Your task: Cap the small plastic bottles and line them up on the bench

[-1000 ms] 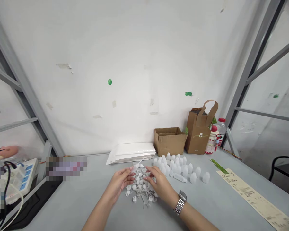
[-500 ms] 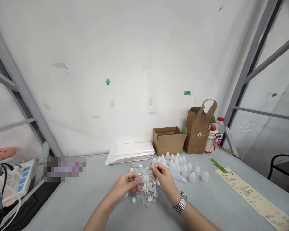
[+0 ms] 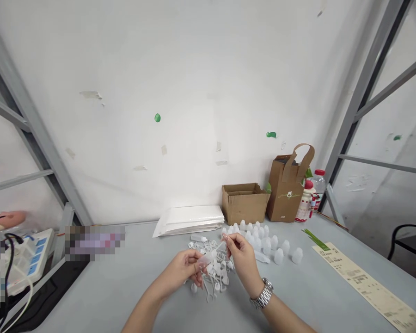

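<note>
My left hand (image 3: 188, 268) pinches a small translucent bottle (image 3: 204, 262), its white top pointing right. My right hand (image 3: 240, 255), with a metal watch on the wrist, has its thumb and forefinger closed on a thin white strap (image 3: 221, 244) that runs toward the bottle's top. Beneath both hands lies a pile of white caps with looped straps (image 3: 217, 273). Several translucent bottles (image 3: 278, 256) stand to the right of my right hand, and one lies on its side (image 3: 261, 257). Another bottle (image 3: 198, 238) lies behind the pile.
Near the wall are white padded envelopes (image 3: 190, 218), an open cardboard box (image 3: 245, 209), a brown paper bag (image 3: 283, 199) and drink bottles (image 3: 318, 185). A long paper strip (image 3: 364, 277) lies on the grey table (image 3: 104, 286) at right. A power strip (image 3: 38, 254) with cables is at left.
My right hand has moved slightly right, away from my left hand, and the strap now shows stretched between them. The whole view has shifted a little.
</note>
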The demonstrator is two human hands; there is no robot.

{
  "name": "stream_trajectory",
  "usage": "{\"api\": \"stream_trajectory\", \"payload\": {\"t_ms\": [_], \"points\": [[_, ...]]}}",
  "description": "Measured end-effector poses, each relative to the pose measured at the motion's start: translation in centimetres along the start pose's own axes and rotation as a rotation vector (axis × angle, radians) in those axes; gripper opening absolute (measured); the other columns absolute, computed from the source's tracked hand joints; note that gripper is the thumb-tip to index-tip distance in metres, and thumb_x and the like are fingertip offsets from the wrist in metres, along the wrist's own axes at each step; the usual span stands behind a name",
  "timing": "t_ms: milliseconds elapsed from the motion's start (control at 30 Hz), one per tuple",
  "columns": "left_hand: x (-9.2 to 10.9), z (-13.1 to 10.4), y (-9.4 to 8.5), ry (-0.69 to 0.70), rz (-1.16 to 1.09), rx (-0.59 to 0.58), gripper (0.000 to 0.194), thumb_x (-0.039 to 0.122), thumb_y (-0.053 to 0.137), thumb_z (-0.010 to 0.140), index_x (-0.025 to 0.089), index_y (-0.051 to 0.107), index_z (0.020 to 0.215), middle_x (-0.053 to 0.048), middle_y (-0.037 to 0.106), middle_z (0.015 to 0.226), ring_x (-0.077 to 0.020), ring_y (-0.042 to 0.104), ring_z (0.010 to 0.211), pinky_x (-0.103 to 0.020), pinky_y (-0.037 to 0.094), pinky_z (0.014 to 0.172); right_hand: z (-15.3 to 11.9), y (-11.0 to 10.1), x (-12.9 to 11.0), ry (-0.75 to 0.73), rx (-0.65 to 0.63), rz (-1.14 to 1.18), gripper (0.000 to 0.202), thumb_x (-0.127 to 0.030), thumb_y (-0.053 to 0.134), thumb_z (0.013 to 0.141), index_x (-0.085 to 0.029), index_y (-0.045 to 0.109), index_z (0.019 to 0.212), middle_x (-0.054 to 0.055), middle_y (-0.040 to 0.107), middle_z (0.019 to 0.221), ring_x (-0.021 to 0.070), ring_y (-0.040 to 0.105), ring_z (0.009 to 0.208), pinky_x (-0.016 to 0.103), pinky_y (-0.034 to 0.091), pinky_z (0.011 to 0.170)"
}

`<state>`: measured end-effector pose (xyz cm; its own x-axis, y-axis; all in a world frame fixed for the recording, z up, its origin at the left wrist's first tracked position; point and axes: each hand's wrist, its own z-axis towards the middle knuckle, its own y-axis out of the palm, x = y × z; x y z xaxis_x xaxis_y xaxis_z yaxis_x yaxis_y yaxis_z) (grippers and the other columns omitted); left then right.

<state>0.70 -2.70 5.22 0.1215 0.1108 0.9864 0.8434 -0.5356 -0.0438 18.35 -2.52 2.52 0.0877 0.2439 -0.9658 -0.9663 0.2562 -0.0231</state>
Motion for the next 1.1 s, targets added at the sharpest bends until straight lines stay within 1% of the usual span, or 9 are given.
{"api": "stream_trajectory", "payload": {"t_ms": [133, 233, 300, 367, 433, 500, 733, 900, 1100], "points": [[-0.4, 0.2, -0.5, -0.033, 0.009, 0.060, 0.039, 0.047, 0.070, 0.058, 0.014, 0.057, 0.073, 0.002, 0.060, 0.062, -0.0113, 0.058, 0.049, -0.025, 0.046, 0.052, 1.2, -1.5, -0.7, -0.024, 0.134, 0.000, 0.035, -0.052, 0.050, 0.076, -0.019, 0.054, 0.066, -0.005, 0.045, 0.046, 0.0127, 0.044, 0.046, 0.025, 0.039, 0.050], [-1.2, 0.8, -1.2, -0.025, -0.059, 0.214, 0.044, 0.050, 0.071, 0.053, 0.014, 0.058, 0.074, 0.002, 0.059, 0.061, -0.0115, 0.056, 0.050, -0.028, 0.049, 0.056, 1.9, -2.4, -0.8, -0.082, 0.195, -0.038, 0.032, -0.048, 0.049, 0.078, -0.019, 0.055, 0.069, -0.004, 0.048, 0.048, 0.0138, 0.048, 0.051, 0.026, 0.042, 0.057], [-1.7, 1.4, -1.7, 0.001, -0.137, 0.349, 0.047, 0.052, 0.071, 0.050, 0.014, 0.058, 0.075, 0.001, 0.060, 0.064, -0.0114, 0.056, 0.052, -0.029, 0.049, 0.057, 1.8, -2.1, -0.5, -0.116, 0.094, -0.089, 0.030, -0.045, 0.048, 0.080, -0.018, 0.058, 0.072, -0.002, 0.053, 0.055, 0.0138, 0.051, 0.053, 0.027, 0.043, 0.059], [-2.1, 1.8, -2.2, 0.031, -0.183, 0.464, 0.049, 0.053, 0.071, 0.048, 0.014, 0.059, 0.076, -0.001, 0.063, 0.068, -0.0123, 0.057, 0.055, -0.028, 0.049, 0.058, 1.2, -1.3, 0.0, -0.148, -0.103, -0.153, 0.028, -0.041, 0.047, 0.081, -0.018, 0.062, 0.077, 0.002, 0.057, 0.068, 0.0137, 0.054, 0.055, 0.028, 0.045, 0.061], [-2.4, 2.1, -2.6, 0.054, -0.188, 0.551, 0.052, 0.053, 0.071, 0.047, 0.014, 0.060, 0.079, -0.003, 0.065, 0.071, -0.0138, 0.059, 0.059, -0.026, 0.048, 0.058, 0.5, -0.4, 0.5, -0.172, -0.290, -0.221, 0.025, -0.037, 0.048, 0.081, -0.019, 0.065, 0.085, 0.004, 0.060, 0.079, 0.0144, 0.057, 0.063, 0.028, 0.046, 0.066], [-2.5, 2.1, -2.8, 0.070, -0.164, 0.601, 0.053, 0.054, 0.070, 0.048, 0.013, 0.061, 0.081, -0.004, 0.067, 0.073, -0.0152, 0.060, 0.063, -0.026, 0.047, 0.059, 0.1, 0.2, 0.7, -0.164, -0.388, -0.270, 0.024, -0.034, 0.050, 0.080, -0.020, 0.066, 0.091, 0.004, 0.061, 0.083, 0.0154, 0.057, 0.070, 0.029, 0.046, 0.070], [-3.1, 2.7, -1.4, 0.227, 0.143, 0.517, 0.037, 0.046, 0.065, 0.060, 0.016, 0.066, 0.082, -0.007, 0.068, 0.085, -0.0210, 0.061, 0.082, -0.031, 0.048, 0.072, 0.2, 0.5, 0.5, 0.048, -0.387, -0.062, 0.037, -0.041, 0.050, 0.079, -0.019, 0.056, 0.108, 0.000, 0.057, 0.073, 0.0133, 0.056, 0.059, 0.027, 0.047, 0.059], [-3.8, 3.0, 0.1, 0.333, 0.382, 0.385, 0.027, 0.039, 0.058, 0.071, 0.019, 0.067, 0.087, -0.007, 0.064, 0.095, -0.0208, 0.058, 0.093, -0.030, 0.048, 0.077, 0.4, 0.5, 0.6, 0.023, -0.334, -0.061, 0.025, -0.041, 0.050, 0.078, -0.017, 0.058, 0.084, -0.002, 0.053, 0.062, 0.0115, 0.051, 0.051, 0.024, 0.043, 0.050], [-5.0, 3.8, -1.5, 0.341, 0.919, 0.481, 0.038, 0.041, 0.042, 0.083, 0.025, 0.055, 0.115, -0.005, 0.058, 0.117, -0.0216, 0.047, 0.112, -0.040, 0.035, 0.097, 2.5, -4.0, -1.4, 0.060, -0.341, -0.420, 0.018, -0.034, 0.049, 0.078, -0.018, 0.053, 0.069, -0.001, 0.058, 0.058, 0.0115, 0.051, 0.049, 0.023, 0.039, 0.048]]}}
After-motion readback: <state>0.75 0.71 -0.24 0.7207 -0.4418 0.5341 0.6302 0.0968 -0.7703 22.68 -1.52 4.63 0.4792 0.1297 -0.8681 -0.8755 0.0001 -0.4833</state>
